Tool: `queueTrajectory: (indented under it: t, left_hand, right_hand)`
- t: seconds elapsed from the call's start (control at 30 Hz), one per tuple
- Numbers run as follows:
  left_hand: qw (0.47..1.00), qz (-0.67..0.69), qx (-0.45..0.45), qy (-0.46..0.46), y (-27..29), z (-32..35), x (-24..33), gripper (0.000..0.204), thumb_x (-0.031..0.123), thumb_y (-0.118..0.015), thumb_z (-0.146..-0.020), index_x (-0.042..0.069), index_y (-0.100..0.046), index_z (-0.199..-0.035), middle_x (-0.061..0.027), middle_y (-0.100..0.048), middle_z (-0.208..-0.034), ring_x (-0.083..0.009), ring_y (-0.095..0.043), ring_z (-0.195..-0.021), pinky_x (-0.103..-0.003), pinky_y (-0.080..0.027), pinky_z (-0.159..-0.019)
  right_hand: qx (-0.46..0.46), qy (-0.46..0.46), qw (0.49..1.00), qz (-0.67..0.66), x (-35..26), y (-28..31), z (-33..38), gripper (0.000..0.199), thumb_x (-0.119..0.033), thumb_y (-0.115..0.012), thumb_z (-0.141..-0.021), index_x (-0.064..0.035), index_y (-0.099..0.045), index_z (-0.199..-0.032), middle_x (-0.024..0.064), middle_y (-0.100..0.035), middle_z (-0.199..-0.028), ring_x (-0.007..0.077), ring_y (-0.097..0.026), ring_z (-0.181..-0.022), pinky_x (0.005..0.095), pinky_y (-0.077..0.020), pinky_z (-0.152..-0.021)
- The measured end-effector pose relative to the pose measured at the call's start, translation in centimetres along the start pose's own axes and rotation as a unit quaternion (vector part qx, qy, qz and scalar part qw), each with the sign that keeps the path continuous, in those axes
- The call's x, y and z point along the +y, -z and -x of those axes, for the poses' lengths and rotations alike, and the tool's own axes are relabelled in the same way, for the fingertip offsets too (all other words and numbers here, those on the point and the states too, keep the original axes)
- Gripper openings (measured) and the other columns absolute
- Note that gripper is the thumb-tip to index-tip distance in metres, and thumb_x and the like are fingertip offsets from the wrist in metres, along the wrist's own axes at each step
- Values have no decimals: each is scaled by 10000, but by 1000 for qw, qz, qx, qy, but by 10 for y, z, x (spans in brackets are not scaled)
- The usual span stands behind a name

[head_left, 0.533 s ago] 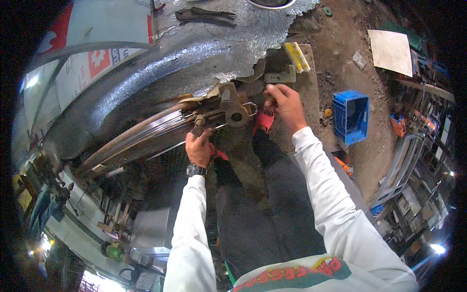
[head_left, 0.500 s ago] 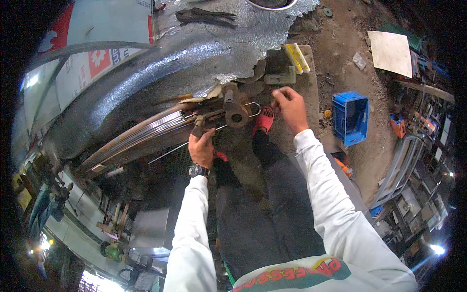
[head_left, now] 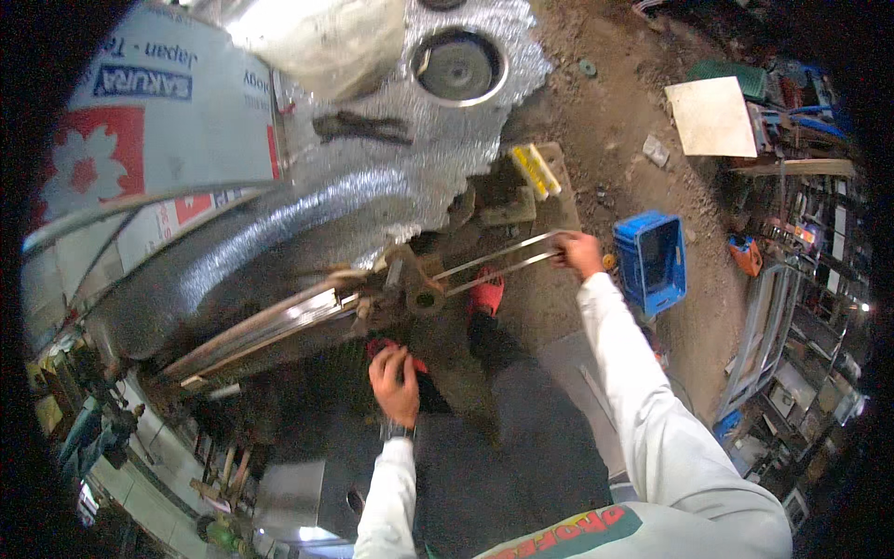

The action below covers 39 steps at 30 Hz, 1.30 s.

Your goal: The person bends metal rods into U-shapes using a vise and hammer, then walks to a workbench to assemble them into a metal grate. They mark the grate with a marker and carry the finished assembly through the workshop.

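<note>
My right hand [head_left: 577, 253] is shut on the outer end of a long bent metal rod [head_left: 503, 261], a narrow loop of two strands. The rod runs left into a rusty roller machine [head_left: 419, 289] in front of me. Long flat metal strips [head_left: 270, 326] stick out of the machine to the left. My left hand [head_left: 396, 382] is down by my left leg in dark trousers, close to a red sandal [head_left: 380, 347]. Whether it grips anything is unclear. A second red sandal [head_left: 484, 293] sits under the rod.
A big curved silvery metal sheet [head_left: 307, 224] with a round opening [head_left: 461, 65] fills the space beyond the machine. On the dirt floor lie a blue crate [head_left: 652, 265], a yellow-edged block [head_left: 535, 172] and a pale board [head_left: 712, 116]. Metal racks [head_left: 792, 354] stand at right.
My right hand has drawn the rod out from the roller toward the right. My left hand has left the machine and dropped toward my leg. The view has shifted.
</note>
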<state>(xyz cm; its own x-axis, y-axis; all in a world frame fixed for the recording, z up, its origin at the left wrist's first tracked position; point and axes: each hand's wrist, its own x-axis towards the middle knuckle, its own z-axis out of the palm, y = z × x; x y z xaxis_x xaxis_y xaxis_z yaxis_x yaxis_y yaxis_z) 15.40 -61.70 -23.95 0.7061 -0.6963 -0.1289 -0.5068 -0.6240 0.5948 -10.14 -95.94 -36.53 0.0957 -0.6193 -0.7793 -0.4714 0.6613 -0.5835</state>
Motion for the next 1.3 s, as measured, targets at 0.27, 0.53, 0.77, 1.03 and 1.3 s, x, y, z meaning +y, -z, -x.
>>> queueTrajectory:
  t: [0.27,0.53,0.77,1.03,1.3]
  left_hand:
    - [988,-12,-147,33,30,105,-99,337,217,-762,-817,74,-707,-1117,-173,-667,-1133,-385,-610,-1084,-479,-491,-969]
    - [961,179,-160,-134,65,-4,189,453,210,-805,-813,54,-669,-1216,-187,-632,-1221,-368,-594,-1182,-474,-481,-1014]
    - [811,401,-223,-364,162,-11,280,582,322,-751,-901,61,-552,-1381,-157,-610,-1329,-293,-570,-1246,-405,-442,-1078]
    - [646,742,162,76,322,73,87,421,439,-572,-1025,39,-675,-945,23,-646,-860,-115,-588,-768,-307,-499,-705]
    - [547,775,300,101,378,266,-211,377,390,-508,-1060,56,-626,-1190,-75,-670,-1118,-196,-633,-997,-346,-509,-927]
  right_hand:
    - [197,94,975,28,-64,349,45,160,-118,-580,-977,20,-648,-935,156,-715,-804,239,-703,-590,356,-571,-498]
    - [52,524,753,396,-264,215,296,163,-203,-616,-913,-63,-699,-902,166,-691,-771,381,-667,-689,450,-529,-636]
    - [-223,574,640,460,-335,5,529,177,-197,-640,-930,-33,-704,-947,149,-680,-728,320,-673,-637,403,-507,-567]
    - [-308,543,729,282,-183,-240,652,195,-141,-702,-923,9,-656,-1039,66,-680,-932,172,-621,-807,270,-498,-765]
    - [-388,288,694,533,1,-411,694,214,-184,-731,-901,-16,-666,-1015,50,-686,-767,145,-637,-664,321,-500,-598]
